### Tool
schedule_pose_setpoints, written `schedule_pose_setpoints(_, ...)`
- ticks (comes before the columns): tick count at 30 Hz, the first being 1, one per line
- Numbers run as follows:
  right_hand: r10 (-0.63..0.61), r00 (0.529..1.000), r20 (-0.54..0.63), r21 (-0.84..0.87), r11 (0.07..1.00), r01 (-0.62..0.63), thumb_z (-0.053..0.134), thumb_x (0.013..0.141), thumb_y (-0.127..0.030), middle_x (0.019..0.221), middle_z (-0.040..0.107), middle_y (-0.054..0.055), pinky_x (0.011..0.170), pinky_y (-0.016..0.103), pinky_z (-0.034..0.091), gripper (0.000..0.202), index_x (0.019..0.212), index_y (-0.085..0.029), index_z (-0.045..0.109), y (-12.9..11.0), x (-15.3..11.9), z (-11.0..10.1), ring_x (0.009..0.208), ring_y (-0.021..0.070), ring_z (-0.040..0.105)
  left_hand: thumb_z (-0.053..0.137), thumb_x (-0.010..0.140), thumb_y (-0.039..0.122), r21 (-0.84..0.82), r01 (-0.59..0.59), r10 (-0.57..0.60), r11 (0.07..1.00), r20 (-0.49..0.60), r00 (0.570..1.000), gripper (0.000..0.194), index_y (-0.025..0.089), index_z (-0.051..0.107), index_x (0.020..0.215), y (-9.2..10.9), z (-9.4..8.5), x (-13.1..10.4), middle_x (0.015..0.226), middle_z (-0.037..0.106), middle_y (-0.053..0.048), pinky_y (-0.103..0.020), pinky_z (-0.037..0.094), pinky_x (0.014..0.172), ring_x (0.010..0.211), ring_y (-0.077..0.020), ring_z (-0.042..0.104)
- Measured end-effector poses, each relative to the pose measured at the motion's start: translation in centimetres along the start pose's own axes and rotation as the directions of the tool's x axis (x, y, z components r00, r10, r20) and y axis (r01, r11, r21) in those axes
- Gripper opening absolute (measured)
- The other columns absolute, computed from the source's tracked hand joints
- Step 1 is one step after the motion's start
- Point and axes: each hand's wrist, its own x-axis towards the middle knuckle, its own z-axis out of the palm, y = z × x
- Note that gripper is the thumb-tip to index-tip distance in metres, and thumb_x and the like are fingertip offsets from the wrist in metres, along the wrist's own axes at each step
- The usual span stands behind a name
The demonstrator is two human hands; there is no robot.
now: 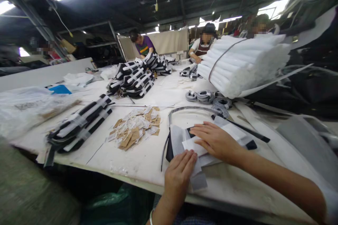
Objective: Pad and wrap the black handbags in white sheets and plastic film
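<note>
My left hand (179, 170) lies flat on a grey fabric piece (198, 181) at the near edge of the white worktable (137, 161). My right hand (215, 140) rests palm down, fingers spread, on a white fabric piece (191, 145) that lies over black fabric (169, 151). Both hands press the small stack; neither grips anything. A thin grey strap (185, 109) curves around behind the stack.
Tan paper tags (136, 128) lie left of the stack. Black and white strap bundles (79, 123) sit further left; more strap bundles (134, 77) lie mid-table. A tied stack of white foam sheets (243, 63) is at right, grey webbing rolls (206, 95) nearby. Other people work at the far end.
</note>
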Motion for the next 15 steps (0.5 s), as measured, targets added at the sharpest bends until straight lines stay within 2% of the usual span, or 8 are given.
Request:
schedule_pose_setpoints(2, 0.084, 0.978, 0.193, -0.018, 0.996, -0.082, 0.049, 0.101, -0.029, 0.131, 0.065, 0.018, 0.113, 0.058, 0.034, 0.034, 0.126, -0.013, 0.066, 2.6, 3.0, 0.8, 0.128, 0.0345, 0.056, 0.034, 0.1, 0.005, 0.008, -0.003, 0.003, 1.0, -0.018, 1.0, 0.044, 0.016, 0.061, 0.131, -0.1, 0.2, 0.0, 0.125, 0.072, -0.004, -0.033, 0.061, 0.093, 0.116, -0.0186, 0.068)
schedule_pose_setpoints(5, 0.073, 0.93, 0.361, 0.022, 0.996, -0.087, 0.049, 0.1, -0.028, 0.11, 0.075, 0.015, 0.101, 0.047, 0.045, 0.03, 0.108, -0.015, 0.075, 4.9, 6.0, 2.2, 0.104, 0.0299, 0.068, 0.036, 0.101, 0.006, 0.011, -0.001, 0.002, 1.0, -0.049, 0.999, 0.041, 0.016, 0.062, 0.13, -0.1, 0.4, 0.0, 0.125, 0.072, -0.002, -0.033, 0.061, 0.092, 0.115, -0.0183, 0.068)
schedule_pose_setpoints(9, 0.02, 0.9, 0.436, 0.09, 0.994, -0.066, 0.05, 0.098, -0.027, 0.093, 0.077, 0.007, 0.088, 0.032, 0.048, 0.029, 0.091, -0.02, 0.076, 5.5, 7.7, 3.8, 0.089, 0.0224, 0.069, 0.035, 0.104, 0.013, 0.001, 0.004, -0.004, 1.0, -0.078, 0.997, 0.038, 0.017, 0.063, 0.129, -0.1, 0.5, 0.1, 0.127, 0.071, 0.001, -0.032, 0.062, 0.089, 0.114, -0.0185, 0.068)
schedule_pose_setpoints(12, 0.006, 0.88, 0.476, 0.128, 0.989, -0.076, 0.049, 0.097, -0.028, 0.084, 0.077, 0.006, 0.08, 0.028, 0.047, 0.032, 0.079, -0.019, 0.075, 5.0, 8.3, 4.8, 0.08, 0.0206, 0.067, 0.034, 0.105, 0.015, -0.004, 0.014, -0.015, 1.0, -0.078, 0.997, 0.038, 0.017, 0.063, 0.129, -0.1, 0.4, 0.1, 0.127, 0.07, 0.001, -0.031, 0.061, 0.089, 0.114, -0.018, 0.068)
schedule_pose_setpoints(15, 0.019, 0.881, 0.472, 0.156, 0.982, -0.105, 0.046, 0.098, -0.027, 0.08, 0.076, 0.006, 0.074, 0.028, 0.046, 0.037, 0.075, -0.018, 0.073, 4.8, 8.4, 4.9, 0.076, 0.0201, 0.065, 0.033, 0.105, 0.014, 0.001, 0.013, -0.013, 1.0, -0.075, 0.997, 0.039, 0.018, 0.064, 0.129, -0.2, 0.4, 0.2, 0.125, 0.072, 0.001, -0.03, 0.061, 0.09, 0.113, -0.0171, 0.069)
